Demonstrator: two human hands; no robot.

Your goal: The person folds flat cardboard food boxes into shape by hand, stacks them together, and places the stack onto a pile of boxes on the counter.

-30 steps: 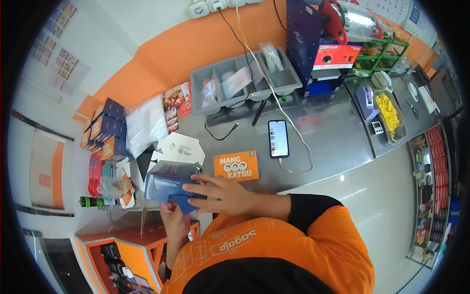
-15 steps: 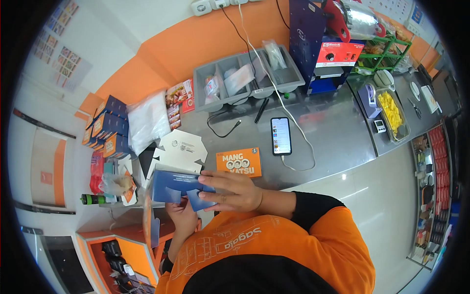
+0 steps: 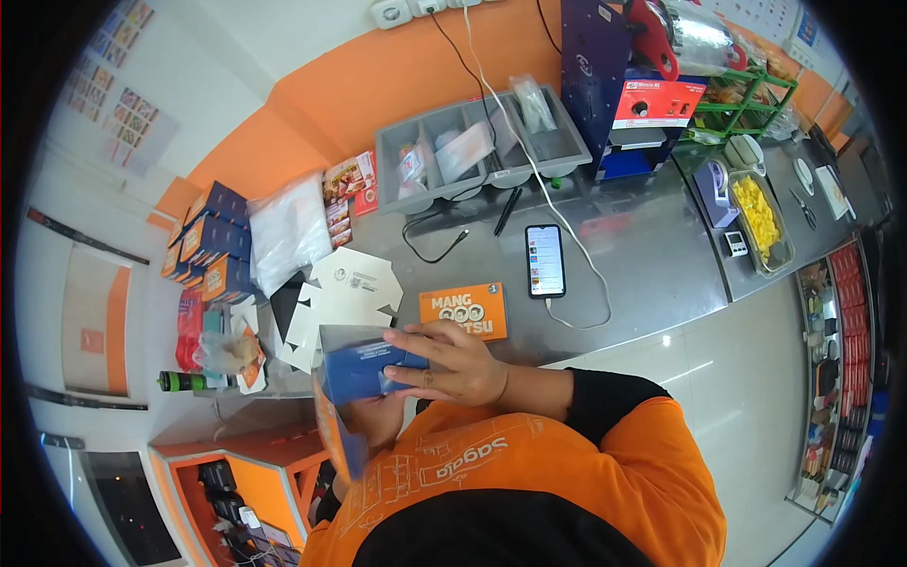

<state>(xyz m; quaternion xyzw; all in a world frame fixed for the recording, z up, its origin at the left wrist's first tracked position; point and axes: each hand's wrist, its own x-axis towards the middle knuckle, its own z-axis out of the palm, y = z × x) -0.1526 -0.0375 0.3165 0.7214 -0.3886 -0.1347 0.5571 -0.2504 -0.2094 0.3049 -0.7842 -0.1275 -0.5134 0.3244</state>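
Note:
A partly folded blue and orange carton (image 3: pixel 364 370) is held close to my body at the table's front edge. My right hand (image 3: pixel 452 365) rests over its right side, fingers spread across the blue panel and gripping it. Under the carton is my left hand (image 3: pixel 380 419), its fingers mostly hidden behind the panels. An orange printed box (image 3: pixel 477 304) lies flat just beyond my right hand. White unfolded cartons (image 3: pixel 351 286) lie behind the held carton.
A phone (image 3: pixel 545 261) on a white cable lies right of the orange box. Behind are a grey divided tray (image 3: pixel 406 196) and a blue machine (image 3: pixel 588 90). Stacked boxes (image 3: pixel 225 277) and a plastic bag pack (image 3: pixel 288 231) stand left. Yellow packets (image 3: pixel 756 213) fill a container at right.
The carton has shifted right and turned, and its orange side panel now hangs down over my left wrist. My left hand has moved right beneath it. My right hand stays on the blue panel.

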